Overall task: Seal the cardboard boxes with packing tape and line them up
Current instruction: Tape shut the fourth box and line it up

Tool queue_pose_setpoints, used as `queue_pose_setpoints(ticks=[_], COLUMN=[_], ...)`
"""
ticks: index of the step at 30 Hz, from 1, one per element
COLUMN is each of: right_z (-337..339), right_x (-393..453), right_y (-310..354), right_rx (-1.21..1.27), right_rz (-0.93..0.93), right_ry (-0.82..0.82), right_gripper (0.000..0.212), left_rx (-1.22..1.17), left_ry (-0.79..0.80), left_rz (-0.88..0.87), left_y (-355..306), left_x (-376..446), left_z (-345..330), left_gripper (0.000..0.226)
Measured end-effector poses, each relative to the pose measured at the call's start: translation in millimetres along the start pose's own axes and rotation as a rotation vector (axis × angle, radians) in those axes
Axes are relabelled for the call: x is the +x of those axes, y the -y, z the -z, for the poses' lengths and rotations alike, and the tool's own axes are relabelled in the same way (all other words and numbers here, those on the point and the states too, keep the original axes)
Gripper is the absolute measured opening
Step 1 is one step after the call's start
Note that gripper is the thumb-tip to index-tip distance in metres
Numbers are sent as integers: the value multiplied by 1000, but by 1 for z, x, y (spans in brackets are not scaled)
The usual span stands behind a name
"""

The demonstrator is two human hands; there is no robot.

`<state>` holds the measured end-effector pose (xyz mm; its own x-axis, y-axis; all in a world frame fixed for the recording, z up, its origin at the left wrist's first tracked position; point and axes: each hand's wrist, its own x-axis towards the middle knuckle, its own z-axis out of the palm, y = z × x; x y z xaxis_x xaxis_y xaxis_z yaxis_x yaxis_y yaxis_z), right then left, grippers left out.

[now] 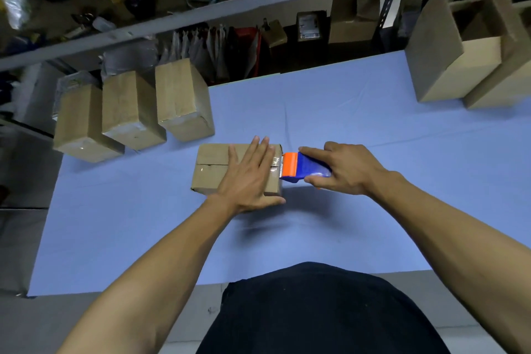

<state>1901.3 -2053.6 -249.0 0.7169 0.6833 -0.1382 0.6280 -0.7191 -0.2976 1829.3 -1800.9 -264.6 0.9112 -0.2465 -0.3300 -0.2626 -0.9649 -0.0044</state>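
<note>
While the left hand (248, 178) is pressing flat-fingered on the box (212, 171), the right hand (344, 168) is gripping the tape dispenser (301, 168) — right at its edge.

We see matt brown cardboard box (214, 169), glossy clear tape strip (205, 167), shiny plastic dispenser (304, 171), smooth blue cloth table cover (344, 112).

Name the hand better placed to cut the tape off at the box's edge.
Right. The right hand grips the tape dispenser at the box edge; the left hand lies flat, holding it down.
</note>
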Motion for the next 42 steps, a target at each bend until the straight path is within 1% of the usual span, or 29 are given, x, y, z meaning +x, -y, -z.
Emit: queue_pose_setpoints(ticks=[2, 6, 11, 15, 19, 21, 25, 28, 29, 32, 37, 38, 41, 42], right_z=[-3, -2, -6, -6, 3, 12, 31, 34, 35, 37, 29, 27, 27, 27], right_x=[-4, -10, -21, -19, -2, 8, 27, 34, 36, 40, 39, 37, 34, 34], right_y=[-3, -9, -15, -10, 16, 32, 62, 79, 84, 91, 89, 88, 84, 84], right_rx=[21, 117, 143, 52, -66, -124, -197, -195, -188, -196, -179, -188, -241, -257], right_rz=[-17, -36, -60, -77, -75, -77, -167, -230, -242, -259, -316, -323, -329, -329], right_ry=[2, -23, 3, 40, 61, 67, 114, 109, 105, 90, 104, 124, 202, 212], right_gripper=[69, 67, 66, 67, 64, 56, 33, 14, 11, 14, 8, 10, 31, 32], left_rx=[31, -34, -64, -62, -50, -38, -53, -62, -66, -68, -59, -50, -52, -55], left_ry=[0, -49, -65, -74, -66, -54, -60, -67, -64, -62, -73, -80, -96, -96], left_rz=[-24, 16, 27, 25, 28, 33, 49, 54, 54, 60, 72, 71, 50, 45], left_y=[-14, -10, -11, -12, -11, -12, -14, -15, -15, -14, -16, -16, -16, -17], left_x=[11, 9, 8, 7, 8, 9, 11, 10, 11, 12, 11, 11, 8, 8], left_z=[1, -4, -6, -8, -7, -8, -9, -10, -10, -10, -9, -9, -8, -8], left_gripper=[118, 103, 99, 99, 101, 101, 100, 100, 100, 102, 98, 97, 95, 94])
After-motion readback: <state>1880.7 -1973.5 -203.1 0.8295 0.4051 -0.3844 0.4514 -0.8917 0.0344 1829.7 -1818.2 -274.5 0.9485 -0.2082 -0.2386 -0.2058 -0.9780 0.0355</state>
